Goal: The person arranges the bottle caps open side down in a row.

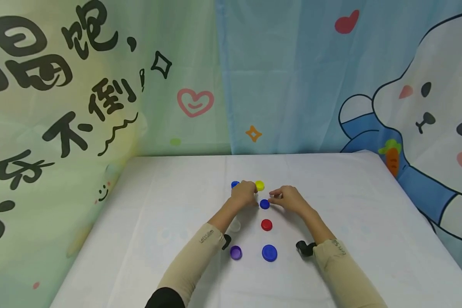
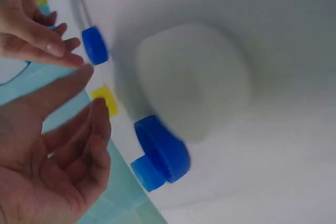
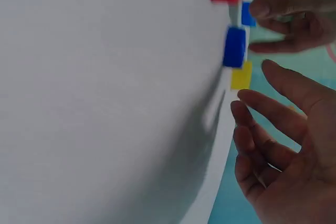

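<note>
Plastic bottle caps lie on the white cloth. My left hand (image 1: 245,193), its fingers loosely bent, hovers left of a small blue cap (image 1: 264,204) and holds nothing that I can see. It partly covers another blue cap (image 1: 235,184). To the right, my right hand (image 1: 288,199) has its fingers extended near the small blue cap; in the right wrist view no object sits between thumb and fingers. A yellow cap (image 1: 259,185) is just beyond both hands. Closest to the left wrist camera are a blurred white cap (image 2: 194,82) and a ribbed blue cap (image 2: 163,150).
Nearer the person lie a red cap (image 1: 266,225), a purple cap (image 1: 236,252) and a larger blue cap (image 1: 269,253). The table (image 1: 169,205) ends at a printed curtain (image 1: 285,77) behind. Black wrist cameras stick out beside both sleeves.
</note>
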### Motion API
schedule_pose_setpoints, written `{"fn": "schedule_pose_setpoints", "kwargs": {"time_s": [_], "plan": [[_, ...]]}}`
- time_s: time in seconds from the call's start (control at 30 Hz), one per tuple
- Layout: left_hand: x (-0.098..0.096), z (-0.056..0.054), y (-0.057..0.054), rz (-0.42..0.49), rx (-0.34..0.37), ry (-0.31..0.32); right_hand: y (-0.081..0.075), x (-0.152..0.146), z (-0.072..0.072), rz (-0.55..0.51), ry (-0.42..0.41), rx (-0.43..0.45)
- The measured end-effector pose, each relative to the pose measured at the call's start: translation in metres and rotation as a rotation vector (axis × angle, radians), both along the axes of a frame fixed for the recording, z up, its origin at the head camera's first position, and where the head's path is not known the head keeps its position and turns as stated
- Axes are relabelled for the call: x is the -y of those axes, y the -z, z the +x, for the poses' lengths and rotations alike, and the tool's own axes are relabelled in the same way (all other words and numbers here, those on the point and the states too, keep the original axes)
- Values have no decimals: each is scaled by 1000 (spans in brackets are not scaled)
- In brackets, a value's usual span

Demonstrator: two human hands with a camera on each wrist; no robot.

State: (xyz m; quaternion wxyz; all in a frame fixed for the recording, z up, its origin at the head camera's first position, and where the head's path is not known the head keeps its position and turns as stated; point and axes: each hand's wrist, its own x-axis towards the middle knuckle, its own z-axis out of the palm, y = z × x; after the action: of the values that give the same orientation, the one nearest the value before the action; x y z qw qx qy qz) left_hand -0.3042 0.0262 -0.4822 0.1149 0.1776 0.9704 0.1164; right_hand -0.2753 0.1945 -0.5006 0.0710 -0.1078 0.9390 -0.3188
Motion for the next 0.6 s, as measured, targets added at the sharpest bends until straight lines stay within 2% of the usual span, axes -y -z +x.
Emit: {"fn": "schedule_pose_setpoints", "kwargs": {"time_s": [0.1, 0.23, 0.33, 0.43, 0.6], "plan": [[0, -8, -3, 22, -32, -96, -2, -2, -13, -36, 37, -6], [-3, -20, -3, 49, -46, -166, -1, 0, -33, -72, 45, -23], [-5, -26, 0, 52, -27, -173, 7, 4, -44, -74, 35, -5], [-6, -28, 4, 43, -20, -151, 15, 6, -50, -58, 22, 6], [-5, -30, 9, 56, -44, -114, 20, 7, -54, -61, 10, -40]]}}
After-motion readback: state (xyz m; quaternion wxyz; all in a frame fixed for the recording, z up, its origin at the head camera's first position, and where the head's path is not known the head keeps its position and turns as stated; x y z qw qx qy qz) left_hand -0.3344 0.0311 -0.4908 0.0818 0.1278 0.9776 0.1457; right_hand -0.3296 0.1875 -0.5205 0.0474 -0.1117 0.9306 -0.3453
